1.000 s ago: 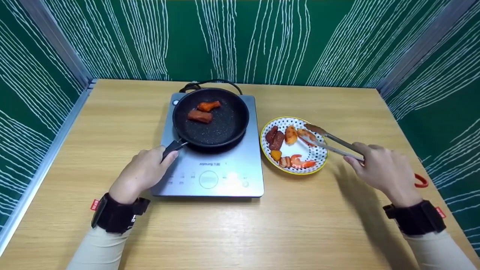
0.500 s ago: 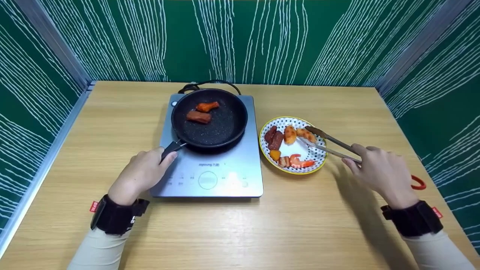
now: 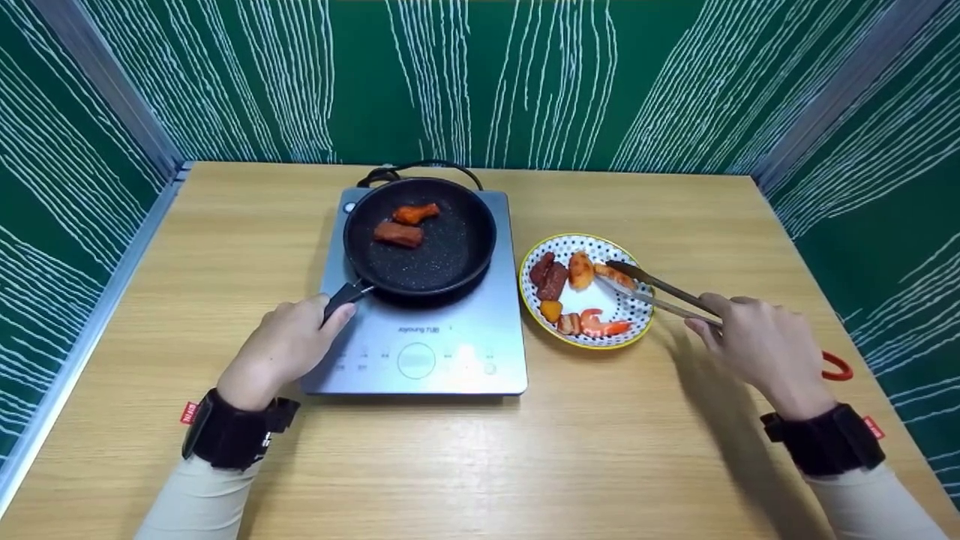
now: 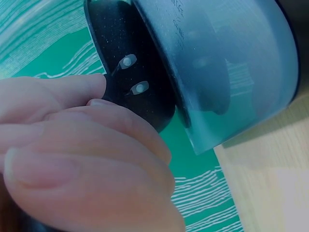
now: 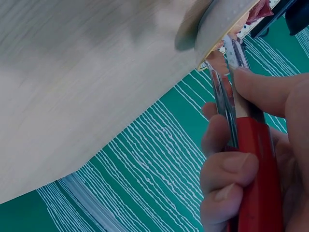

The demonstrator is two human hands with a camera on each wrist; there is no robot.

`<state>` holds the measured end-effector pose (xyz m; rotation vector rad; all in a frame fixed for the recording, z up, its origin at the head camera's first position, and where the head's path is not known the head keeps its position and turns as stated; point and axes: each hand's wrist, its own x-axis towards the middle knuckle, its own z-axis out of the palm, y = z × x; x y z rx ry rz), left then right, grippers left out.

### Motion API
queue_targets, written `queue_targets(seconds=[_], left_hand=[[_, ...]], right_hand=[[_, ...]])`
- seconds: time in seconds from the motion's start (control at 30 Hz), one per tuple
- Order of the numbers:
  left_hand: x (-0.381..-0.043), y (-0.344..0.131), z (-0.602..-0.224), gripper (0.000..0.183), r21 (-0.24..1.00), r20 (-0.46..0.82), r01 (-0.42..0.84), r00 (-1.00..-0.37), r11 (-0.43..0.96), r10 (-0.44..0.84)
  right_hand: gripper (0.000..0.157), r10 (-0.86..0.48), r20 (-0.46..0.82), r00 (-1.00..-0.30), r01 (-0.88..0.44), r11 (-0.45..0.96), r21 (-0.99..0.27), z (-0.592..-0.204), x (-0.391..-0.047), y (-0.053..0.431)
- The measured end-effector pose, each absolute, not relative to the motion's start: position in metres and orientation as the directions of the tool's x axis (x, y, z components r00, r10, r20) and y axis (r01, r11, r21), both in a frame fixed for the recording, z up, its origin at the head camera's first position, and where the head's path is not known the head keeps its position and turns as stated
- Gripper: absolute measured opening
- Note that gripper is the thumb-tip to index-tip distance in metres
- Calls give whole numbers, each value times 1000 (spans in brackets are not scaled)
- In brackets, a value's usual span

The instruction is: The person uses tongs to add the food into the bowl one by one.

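Observation:
My left hand point(image 3: 289, 345) grips the black handle point(image 3: 343, 300) of a frying pan point(image 3: 450, 255), fingers wrapped round it in the left wrist view. The pan holds a chicken drumstick point(image 3: 414, 214) and a brown slab of meat point(image 3: 398, 234). On the right, my right hand point(image 3: 765, 345) holds metal tongs point(image 3: 679, 289) by their red handles point(image 5: 259, 179), thumb on one arm. Their tips straddle a golden-brown piece of food point(image 3: 616, 276), like a chicken wing, on a dotted plate point(image 3: 589, 298). Beside it lie a similar golden piece point(image 3: 580, 270) and a shrimp point(image 3: 602, 324).
Under the pan is a silver induction cooker point(image 3: 465, 345), its black cord point(image 3: 442, 161) behind. Dark red meat point(image 3: 553, 280), a yellow chunk point(image 3: 551, 310) and a small striped piece point(image 3: 569, 323) also share the plate. Green walls point(image 3: 525, 82) enclose the wooden table point(image 3: 480, 465).
The tongs first spread a little at the golden-brown piece, then their upper arm came down and the tips drew closer together round it. My left hand and the pan stay in place.

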<state>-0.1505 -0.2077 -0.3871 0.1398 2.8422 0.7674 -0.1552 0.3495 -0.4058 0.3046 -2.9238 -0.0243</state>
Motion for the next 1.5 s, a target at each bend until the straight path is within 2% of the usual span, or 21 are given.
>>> queue_targets(seconds=[0.37, 0.73, 0.93, 1.27, 1.5], left_hand=[[-150, -208, -386, 43, 519, -158, 44, -976, 854, 147], [-151, -206, -386, 44, 516, -170, 31, -976, 856, 137], [-151, -206, -385, 44, 512, -175, 33, -974, 858, 141], [-150, -209, -387, 44, 509, -159, 46, -976, 859, 146], [-149, -207, -387, 43, 494, -133, 62, -981, 867, 145]], right_hand=[[27, -268, 284, -921, -254, 963, 83, -407, -150, 357], [22, -306, 326, -894, -281, 952, 121, -405, -146, 362], [26, -330, 383, -863, -300, 944, 137, -401, -147, 360], [34, -346, 447, -825, -334, 936, 107, -376, -160, 319], [31, -425, 529, -734, -425, 896, 131, -359, -178, 275]])
